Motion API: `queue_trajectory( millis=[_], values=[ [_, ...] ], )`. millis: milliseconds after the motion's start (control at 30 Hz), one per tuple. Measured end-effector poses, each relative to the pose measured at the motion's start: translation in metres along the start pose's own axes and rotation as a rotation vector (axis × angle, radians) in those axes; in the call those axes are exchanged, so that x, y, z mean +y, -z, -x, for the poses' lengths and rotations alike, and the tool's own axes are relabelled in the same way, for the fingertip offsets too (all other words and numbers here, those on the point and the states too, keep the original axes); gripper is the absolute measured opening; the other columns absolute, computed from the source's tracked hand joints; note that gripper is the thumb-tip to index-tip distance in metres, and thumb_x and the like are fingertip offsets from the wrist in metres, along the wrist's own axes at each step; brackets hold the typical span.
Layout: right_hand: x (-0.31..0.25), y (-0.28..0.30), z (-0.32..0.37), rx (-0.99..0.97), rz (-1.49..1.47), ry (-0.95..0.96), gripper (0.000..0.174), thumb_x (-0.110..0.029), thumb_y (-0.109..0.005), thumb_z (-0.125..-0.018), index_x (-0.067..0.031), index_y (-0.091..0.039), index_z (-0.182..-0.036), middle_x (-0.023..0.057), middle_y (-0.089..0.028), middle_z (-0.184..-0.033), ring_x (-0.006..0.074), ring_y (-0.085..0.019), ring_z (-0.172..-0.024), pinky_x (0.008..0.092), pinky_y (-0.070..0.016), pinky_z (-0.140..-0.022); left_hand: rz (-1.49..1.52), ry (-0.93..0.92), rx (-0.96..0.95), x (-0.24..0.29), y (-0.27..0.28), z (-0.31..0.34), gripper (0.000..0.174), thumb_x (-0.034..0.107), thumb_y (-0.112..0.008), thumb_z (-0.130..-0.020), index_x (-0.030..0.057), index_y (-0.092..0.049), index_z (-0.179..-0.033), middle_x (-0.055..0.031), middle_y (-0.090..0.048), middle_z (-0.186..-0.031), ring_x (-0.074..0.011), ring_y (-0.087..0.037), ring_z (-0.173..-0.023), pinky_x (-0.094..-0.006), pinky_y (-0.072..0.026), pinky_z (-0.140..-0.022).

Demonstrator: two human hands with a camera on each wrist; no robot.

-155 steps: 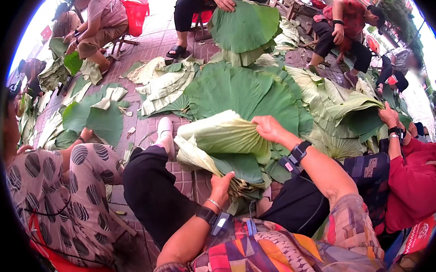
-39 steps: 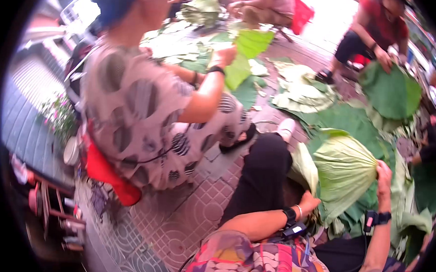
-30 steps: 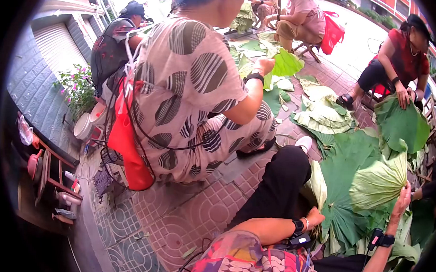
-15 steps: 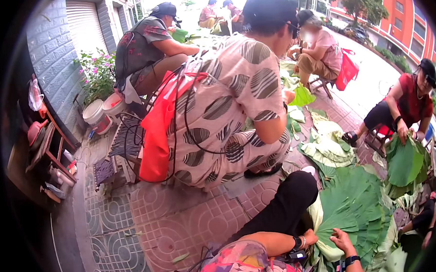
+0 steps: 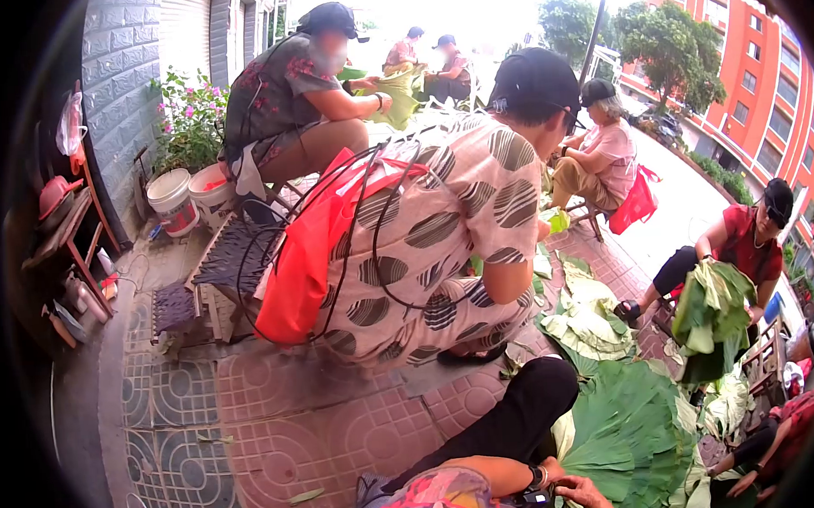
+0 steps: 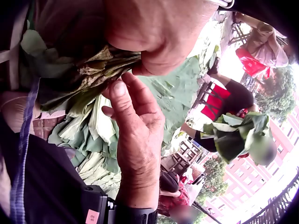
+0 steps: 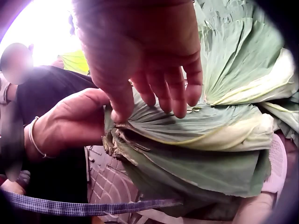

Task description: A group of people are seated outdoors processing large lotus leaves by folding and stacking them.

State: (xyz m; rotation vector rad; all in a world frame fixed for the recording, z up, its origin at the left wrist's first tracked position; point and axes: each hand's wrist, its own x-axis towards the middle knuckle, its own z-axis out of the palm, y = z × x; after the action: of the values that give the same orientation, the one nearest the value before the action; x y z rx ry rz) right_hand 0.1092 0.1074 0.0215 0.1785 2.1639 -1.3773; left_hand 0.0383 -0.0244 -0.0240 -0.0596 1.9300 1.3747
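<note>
A folded bundle of lotus leaves [image 7: 201,165], green with pale undersides and brown ragged ends, lies across the wearer's lap. My left hand [image 7: 70,119] grips its gathered end, the fingers partly hidden behind the leaves. In the left wrist view the left hand [image 6: 161,30] has a finger curled at the bundle. Over the same end, my right hand [image 7: 145,56] has its fingers extended and its thumb at the leaf folds. Both hands meet low in the head view, with the right hand [image 5: 585,493] beside the left hand [image 5: 551,470]. Large green lotus leaves [image 5: 628,426] spread in front.
A person in a dotted shirt [image 5: 442,216] sits close on the left, with a red bag [image 5: 307,258] and black cables behind. Pale leaves [image 5: 591,314] lie farther out on the paving. Another person in red [image 5: 747,248] holds leaves. White buckets [image 5: 173,201] stand by the wall.
The head view has swung left. My right hand has let go of the spread pale leaf and come in beside the left hand, which keeps its grip on the bundle.
</note>
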Motion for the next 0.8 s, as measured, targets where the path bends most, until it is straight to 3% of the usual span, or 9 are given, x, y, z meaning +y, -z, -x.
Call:
queue_trajectory(
  millis=[167, 233, 500, 600, 800],
  values=[
    [-0.007, 0.007, 0.004, 0.030, 0.014, -0.083, 0.038, -0.018, -0.069, -0.073, 0.0021, -0.058, -0.104, 0.0093, -0.063, -0.091, 0.0145, -0.059, -0.080, 0.0276, -0.0489, -0.068, 0.008, -0.018, 0.008, 0.004, -0.010, -0.007, 0.029, 0.010, -0.058, -0.066, -0.0057, -0.060, -0.089, -0.0212, -0.061, -0.092, -0.0279, -0.060, -0.090, -0.0362, -0.0480, -0.072],
    [-0.008, 0.009, 0.004, 0.018, 0.015, -0.044, 0.038, -0.017, -0.068, -0.073, 0.0027, -0.057, -0.104, 0.0092, -0.062, -0.092, 0.0143, -0.059, -0.078, 0.0270, -0.0492, -0.066, 0.016, -0.040, 0.035, -0.002, -0.018, -0.018, 0.019, 0.012, -0.059, -0.066, -0.0010, -0.064, -0.079, -0.0181, -0.063, -0.083, -0.0242, -0.063, -0.081, -0.0365, -0.0493, -0.066],
    [0.029, 0.025, -0.006, 0.045, -0.056, -0.086, 0.031, -0.007, -0.059, -0.075, 0.0034, -0.057, -0.104, 0.0077, -0.062, -0.085, 0.0151, -0.059, -0.073, 0.0277, -0.0494, -0.065, 0.006, -0.030, 0.079, -0.004, -0.033, -0.034, 0.022, 0.014, -0.063, -0.063, -0.0011, -0.064, -0.079, -0.0166, -0.063, -0.083, -0.0231, -0.062, -0.079, -0.0357, -0.0500, -0.066],
    [0.044, 0.030, -0.011, 0.164, 0.041, -0.051, 0.030, -0.006, -0.055, -0.075, 0.0035, -0.056, -0.104, 0.0081, -0.061, -0.083, 0.0148, -0.059, -0.071, 0.0278, -0.0498, -0.064, 0.036, 0.000, 0.036, 0.005, -0.021, -0.020, 0.027, 0.017, -0.067, -0.061, -0.0021, -0.064, -0.080, -0.0159, -0.064, -0.083, -0.0222, -0.062, -0.077, -0.0347, -0.0500, -0.065],
    [-0.004, 0.019, 0.001, 0.098, 0.052, -0.015, 0.045, -0.012, -0.071, -0.069, 0.0033, -0.052, -0.107, 0.0113, -0.060, -0.096, 0.0171, -0.059, -0.082, 0.0283, -0.0511, -0.062, 0.004, -0.027, 0.060, 0.002, -0.030, -0.032, 0.037, 0.025, -0.068, -0.066, -0.0057, -0.061, -0.087, -0.0179, -0.063, -0.085, -0.0232, -0.062, -0.078, -0.0341, -0.0488, -0.063]
  ],
)
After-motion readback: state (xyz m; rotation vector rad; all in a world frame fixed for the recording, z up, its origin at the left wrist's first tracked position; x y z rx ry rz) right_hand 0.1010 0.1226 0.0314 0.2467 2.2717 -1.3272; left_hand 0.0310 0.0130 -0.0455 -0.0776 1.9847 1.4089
